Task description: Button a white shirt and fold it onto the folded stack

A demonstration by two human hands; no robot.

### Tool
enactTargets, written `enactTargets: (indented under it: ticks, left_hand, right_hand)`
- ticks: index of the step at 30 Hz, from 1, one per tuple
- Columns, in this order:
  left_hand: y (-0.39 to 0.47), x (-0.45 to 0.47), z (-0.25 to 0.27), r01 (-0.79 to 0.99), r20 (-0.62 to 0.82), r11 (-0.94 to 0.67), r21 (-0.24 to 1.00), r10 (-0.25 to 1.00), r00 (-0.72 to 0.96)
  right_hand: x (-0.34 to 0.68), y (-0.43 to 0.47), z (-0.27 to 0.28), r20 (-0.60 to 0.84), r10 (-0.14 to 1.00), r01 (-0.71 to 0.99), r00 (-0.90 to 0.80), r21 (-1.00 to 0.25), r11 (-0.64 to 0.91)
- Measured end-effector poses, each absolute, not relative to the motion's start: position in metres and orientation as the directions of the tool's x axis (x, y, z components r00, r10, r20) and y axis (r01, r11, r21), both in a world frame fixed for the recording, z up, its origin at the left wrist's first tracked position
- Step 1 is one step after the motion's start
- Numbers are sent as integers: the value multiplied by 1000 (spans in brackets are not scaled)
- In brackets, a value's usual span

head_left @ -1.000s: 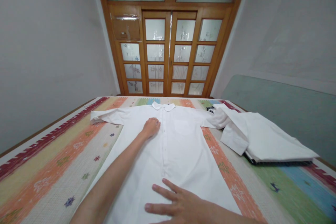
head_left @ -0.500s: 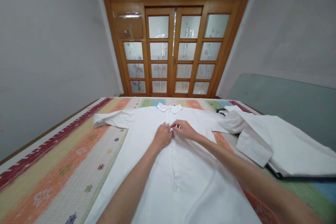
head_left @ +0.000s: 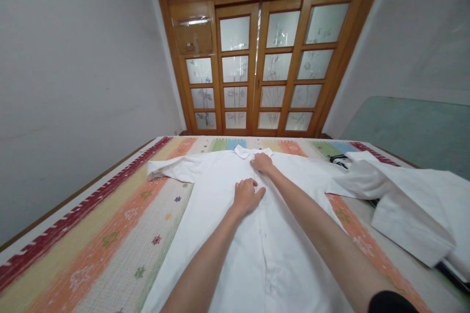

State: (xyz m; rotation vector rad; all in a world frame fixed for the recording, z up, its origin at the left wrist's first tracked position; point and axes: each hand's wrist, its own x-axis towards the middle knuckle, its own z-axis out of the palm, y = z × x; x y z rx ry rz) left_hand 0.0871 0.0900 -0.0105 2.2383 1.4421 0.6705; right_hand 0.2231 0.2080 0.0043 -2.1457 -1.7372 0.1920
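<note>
A white collared shirt (head_left: 223, 205) lies spread front side up, its collar (head_left: 242, 151) at the far end and its button strip running down the middle. At the neck opening, just below the collar, my right hand (head_left: 262, 162) has its fingers closed on the fabric; the fingertips are partly hidden. My left hand (head_left: 247, 196) rests on the chest of the shirt beside the button strip, thumb and fingers apart, holding nothing.
Striped, patterned cloth (head_left: 121, 234) covers the surface beneath. More white garments (head_left: 411, 205) with dark edges lie bunched on the right, touching the right sleeve. A pale green panel (head_left: 411, 127) stands behind them. Wooden glazed doors (head_left: 253, 93) are beyond the far edge.
My right hand has moved up the button strip to the collar. My left hand has parted from it, opened its thumb and shifted slightly down the shirt. The camera view has turned left.
</note>
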Motion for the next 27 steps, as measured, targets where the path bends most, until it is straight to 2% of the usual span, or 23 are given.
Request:
enactTargets:
  ticks: [4, 14, 19, 23, 27]
  left_hand:
    - [90, 91, -16, 746, 200, -392, 538, 919, 339]
    - [96, 91, -14, 694, 143, -319, 646, 943, 300]
    - [95, 86, -13, 540, 232, -376, 753, 919, 318]
    - [98, 84, -18, 379, 199, -293, 878, 943, 267]
    - [97, 85, -19, 467, 183, -296, 834, 945, 272]
  right_hand:
    - [229, 215, 2, 182, 959, 911, 216, -391, -131]
    - [243, 215, 5, 371, 904, 869, 210, -494, 1]
    - [240, 217, 1, 370, 900, 855, 232, -519, -7]
    - [235, 216, -6, 331, 909, 855, 253, -516, -51]
    - [229, 212, -12, 273, 929, 871, 249, -482, -92]
